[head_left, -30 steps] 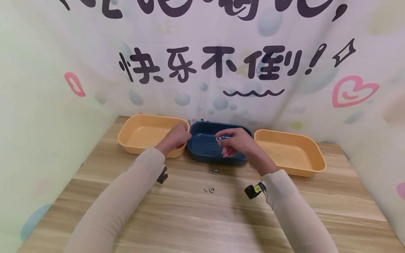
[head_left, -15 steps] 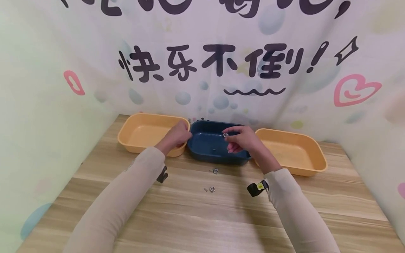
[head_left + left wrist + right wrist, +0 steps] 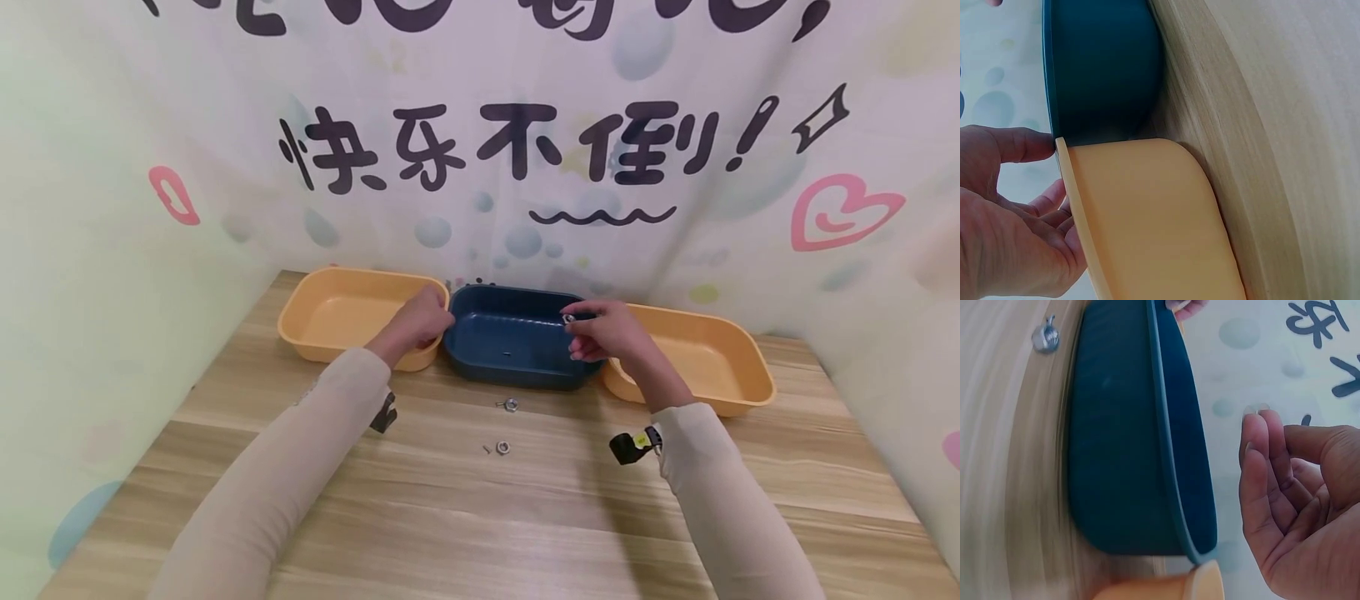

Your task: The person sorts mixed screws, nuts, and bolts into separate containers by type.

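Note:
In the head view my left hand [image 3: 420,321] is at the right end of the left yellow bin [image 3: 341,358], its fingers curled over the rim. From the left wrist view, the thumb lies where this rim meets the blue bin [image 3: 1104,69], with the other fingers on the yellow side. My right hand [image 3: 615,333] pinches a small metal nut [image 3: 568,319] between thumb and fingertips. It hovers above the right end of the blue bin, near the right yellow bin [image 3: 697,358]. In the right wrist view the nut is mostly hidden by the fingers.
A small dark screw-like piece [image 3: 507,354] lies in the blue bin. On the wooden table [image 3: 420,517] sit two nuts, a farther nut [image 3: 512,405] and a nearer nut [image 3: 503,448], each beside a tiny screw. A printed cloth [image 3: 480,242] hangs behind the bins.
My right hand has moved right with the nut, from over the middle of the blue bin to its right end. The left hand has stayed at the yellow rim.

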Tool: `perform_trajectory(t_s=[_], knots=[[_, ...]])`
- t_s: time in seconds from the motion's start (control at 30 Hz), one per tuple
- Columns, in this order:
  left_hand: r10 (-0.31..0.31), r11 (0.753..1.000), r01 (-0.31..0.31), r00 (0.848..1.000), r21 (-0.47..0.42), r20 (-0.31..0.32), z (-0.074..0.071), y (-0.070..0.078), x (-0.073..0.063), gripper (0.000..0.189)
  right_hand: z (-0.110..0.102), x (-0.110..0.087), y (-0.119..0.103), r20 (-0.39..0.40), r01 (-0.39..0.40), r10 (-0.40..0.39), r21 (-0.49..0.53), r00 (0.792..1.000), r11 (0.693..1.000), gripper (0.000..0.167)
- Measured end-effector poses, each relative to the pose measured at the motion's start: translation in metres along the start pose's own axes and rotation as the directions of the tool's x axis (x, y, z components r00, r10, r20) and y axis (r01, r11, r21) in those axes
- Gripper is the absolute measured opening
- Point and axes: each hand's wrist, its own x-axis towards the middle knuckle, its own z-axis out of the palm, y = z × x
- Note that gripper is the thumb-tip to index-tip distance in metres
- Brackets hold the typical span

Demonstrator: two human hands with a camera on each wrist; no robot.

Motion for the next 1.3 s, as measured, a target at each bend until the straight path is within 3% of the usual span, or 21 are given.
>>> perform_trajectory(t_s=[0.3,0.5,0.73,1.3], knots=[[-0.010,1.000,0.010,1.000,0.000,0.002,0.000,0.002,-0.002,0.017,-0.024,-0.009,0.017,-0.102,-0.061,0.062,0.016,0.993,0.998,0.035],[0.000,1.000,0.000,1.000,0.005,-0.002,0.001,0.002,0.000,0.018,-0.040,-0.013,0.031,-0.190,-0.105,0.114,0.059,0.975,0.993,0.038],[0.019,1.000,-0.019,1.000,-0.007,-0.001,0.001,0.001,0.000,0.017,-0.043,-0.015,0.034,-0.254,-0.120,0.146,0.113,0.956,0.986,0.036],[0.000,1.000,0.000,1.000,-0.001,0.001,0.001,0.001,0.002,0.017,-0.008,-0.011,0.014,-0.177,-0.072,0.083,0.069,0.981,0.995,0.028]])
